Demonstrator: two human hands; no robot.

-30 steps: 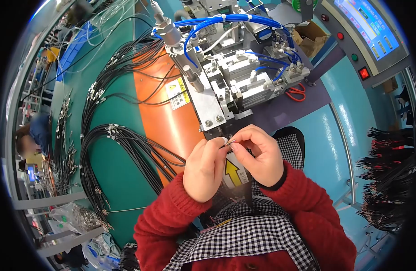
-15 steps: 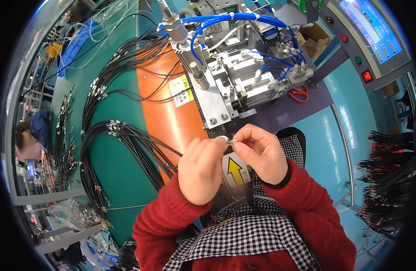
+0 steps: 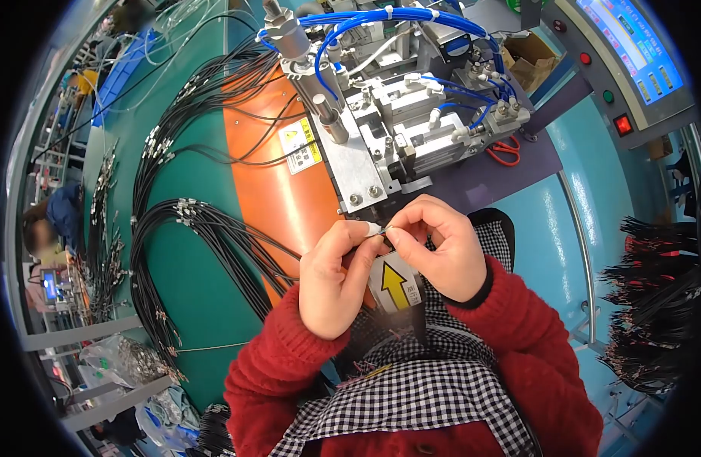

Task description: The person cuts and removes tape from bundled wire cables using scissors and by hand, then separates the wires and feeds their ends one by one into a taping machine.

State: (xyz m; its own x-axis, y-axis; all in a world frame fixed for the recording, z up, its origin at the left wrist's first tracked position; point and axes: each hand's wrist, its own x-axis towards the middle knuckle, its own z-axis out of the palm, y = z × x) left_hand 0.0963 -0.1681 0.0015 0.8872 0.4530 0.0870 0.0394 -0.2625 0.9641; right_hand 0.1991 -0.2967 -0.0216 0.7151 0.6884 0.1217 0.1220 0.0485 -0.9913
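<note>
My left hand (image 3: pixel 334 278) is closed in a pinch in front of the machine, with a white covering (image 3: pixel 373 229) on one fingertip. Close against it, my right hand (image 3: pixel 445 247) also pinches, thumb against forefinger. Between the two sets of fingertips is a thin wire (image 3: pixel 383 232), mostly hidden by the fingers. Just below the hands, a label with a yellow arrow (image 3: pixel 394 284) faces up. The metal machine (image 3: pixel 358 171) with its cylinders and blue air hoses (image 3: pixel 400 15) stands directly beyond the fingertips.
Bundles of black cables (image 3: pixel 213 228) lie across the green table (image 3: pixel 202 297) and orange panel (image 3: pixel 259 190) at left. Red-handled pliers or scissors (image 3: pixel 505 151) lie beside the machine. A control screen (image 3: pixel 632 49) stands at upper right. More black cables (image 3: pixel 651 305) hang at right.
My left hand has turned and its fingers have opened out somewhat, showing more of the thumb. Both hands still meet at the fingertips. The view has shifted slightly.
</note>
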